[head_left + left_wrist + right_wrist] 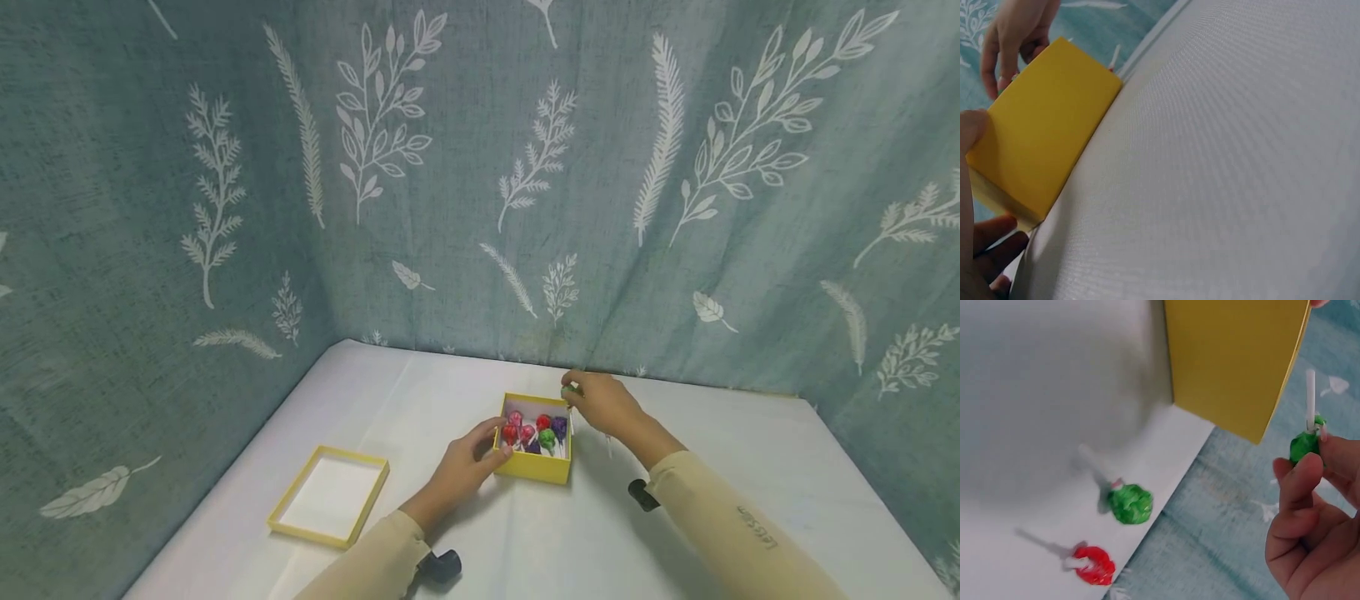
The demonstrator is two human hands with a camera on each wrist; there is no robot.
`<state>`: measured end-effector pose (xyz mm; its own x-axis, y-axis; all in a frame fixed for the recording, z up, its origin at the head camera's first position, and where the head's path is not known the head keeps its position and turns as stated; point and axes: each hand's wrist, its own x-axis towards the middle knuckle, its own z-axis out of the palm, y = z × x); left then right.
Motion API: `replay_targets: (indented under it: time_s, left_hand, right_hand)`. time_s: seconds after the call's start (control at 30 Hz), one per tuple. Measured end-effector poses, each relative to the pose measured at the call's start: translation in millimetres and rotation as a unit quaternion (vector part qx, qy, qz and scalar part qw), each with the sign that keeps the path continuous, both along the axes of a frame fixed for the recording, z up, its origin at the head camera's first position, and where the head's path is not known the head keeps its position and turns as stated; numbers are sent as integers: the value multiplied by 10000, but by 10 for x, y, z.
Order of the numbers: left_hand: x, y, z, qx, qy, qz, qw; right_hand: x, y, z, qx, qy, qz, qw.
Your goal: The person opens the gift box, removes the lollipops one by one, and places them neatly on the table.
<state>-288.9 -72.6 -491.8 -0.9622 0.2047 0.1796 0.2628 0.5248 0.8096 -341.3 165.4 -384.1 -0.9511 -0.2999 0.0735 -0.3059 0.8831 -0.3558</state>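
Note:
A yellow box [534,468] stands on the table with wrapped lollipops [528,432] inside, in red, pink, green and purple. My left hand [461,467] holds the box at its left front corner, the thumb on the front face and the fingers along the left side. Just right of the box's back right corner, my right hand [611,408] pinches a green lollipop [1304,447] by its wrapped head, stick upward. A green lollipop [1130,504] and a red lollipop [1094,565] lie on the table, mostly hidden behind the right hand in the head view.
A yellow-rimmed box lid [330,496] lies inside up on the white table [420,383], left of the left hand. A green-blue curtain [450,208] with white leaf prints hangs along the table's back and left edges.

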Motion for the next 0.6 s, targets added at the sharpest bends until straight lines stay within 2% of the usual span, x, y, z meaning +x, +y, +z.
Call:
replay_targets:
  time_s: [0.3, 0.6]
  left_hand:
    - [-1, -22, -17, 35, 70, -73, 9999]
    - [-36, -23, -30, 75, 79, -78, 9999]
  right_hand:
    - [24, 279, -22, -393, 93, 79, 9992]
    - [41, 612, -134, -310, 351, -24, 9989]
